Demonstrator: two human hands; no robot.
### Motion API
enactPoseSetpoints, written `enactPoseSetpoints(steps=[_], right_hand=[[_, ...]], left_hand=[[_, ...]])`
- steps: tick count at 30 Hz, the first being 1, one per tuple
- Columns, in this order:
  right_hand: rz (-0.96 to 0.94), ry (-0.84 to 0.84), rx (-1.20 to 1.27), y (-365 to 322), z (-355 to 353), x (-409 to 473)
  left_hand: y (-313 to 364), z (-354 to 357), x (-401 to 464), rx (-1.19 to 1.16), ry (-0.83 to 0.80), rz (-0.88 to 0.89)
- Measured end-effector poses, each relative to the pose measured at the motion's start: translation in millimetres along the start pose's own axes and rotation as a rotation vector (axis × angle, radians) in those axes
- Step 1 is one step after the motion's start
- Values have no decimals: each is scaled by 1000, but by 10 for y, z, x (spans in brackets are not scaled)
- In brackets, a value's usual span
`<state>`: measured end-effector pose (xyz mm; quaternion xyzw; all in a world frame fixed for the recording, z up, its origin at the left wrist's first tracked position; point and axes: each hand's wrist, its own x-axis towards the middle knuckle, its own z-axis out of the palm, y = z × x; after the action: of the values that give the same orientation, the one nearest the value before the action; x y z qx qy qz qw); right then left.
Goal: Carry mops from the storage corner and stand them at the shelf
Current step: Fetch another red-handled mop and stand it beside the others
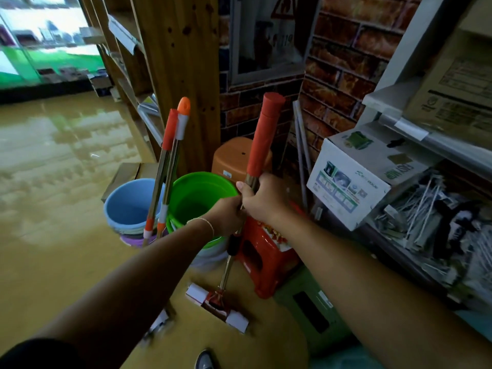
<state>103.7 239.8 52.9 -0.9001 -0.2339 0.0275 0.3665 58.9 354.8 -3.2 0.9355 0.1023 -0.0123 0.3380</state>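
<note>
The mop stands nearly upright, its head on the floor before a red stool. Both hands grip its shaft together: right hand just above left hand. Two more mops lean by the green bucket.

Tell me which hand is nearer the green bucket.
Left. The left hand grips the mop handle right at the green bucket rim, overlapping it in view. The right hand grips the handle just above, to the bucket's right.
</note>
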Motion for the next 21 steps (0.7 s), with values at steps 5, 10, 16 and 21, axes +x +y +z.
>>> enactPoseSetpoints(steps=[5,10,16,21], right_hand=[[-115,26,73,-9,-58,-398],[-215,-31,129,-112,-188,-725],[-232,-96,105,-494,-265,-905],[-274,-119,94,-961,-223,-1050]], left_hand=[[155,49,-465,35,31,21],[255,0,-869,36,63,29],[270,-266,-1252,68,110,67],[152,-548,-1600,6,120,51]])
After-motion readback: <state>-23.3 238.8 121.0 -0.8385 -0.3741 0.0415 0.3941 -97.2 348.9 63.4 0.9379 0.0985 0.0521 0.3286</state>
